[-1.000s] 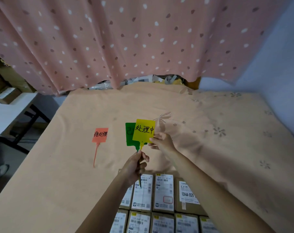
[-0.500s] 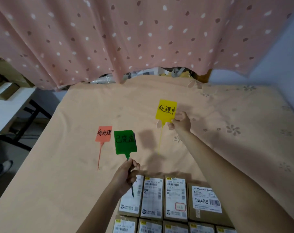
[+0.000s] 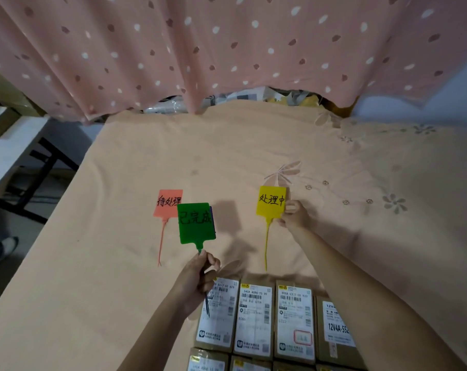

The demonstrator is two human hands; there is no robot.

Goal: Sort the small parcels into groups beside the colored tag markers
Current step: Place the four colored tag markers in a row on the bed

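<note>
A green tag marker (image 3: pixel 196 223) is held upright by its stem in my left hand (image 3: pixel 198 275), above the cloth; a dark edge of another tag shows behind it. It overlaps the corner of an orange-red tag marker (image 3: pixel 166 203) lying flat on the cloth. My right hand (image 3: pixel 294 216) pinches the right edge of a yellow tag marker (image 3: pixel 271 201), whose thin tail trails toward me on the cloth. Several brown small parcels (image 3: pixel 253 317) with white labels lie in rows at the near edge, below both hands.
A peach cloth (image 3: pixel 106 263) with flower prints covers the table. A pink dotted curtain (image 3: pixel 227 49) hangs behind, with clutter under its hem. A white desk with black legs (image 3: pixel 10 153) stands at the left, beyond the table's edge.
My right hand lowered the yellow tag toward the cloth, right of centre. My left hand kept the green tag raised, now nearer the orange-red tag.
</note>
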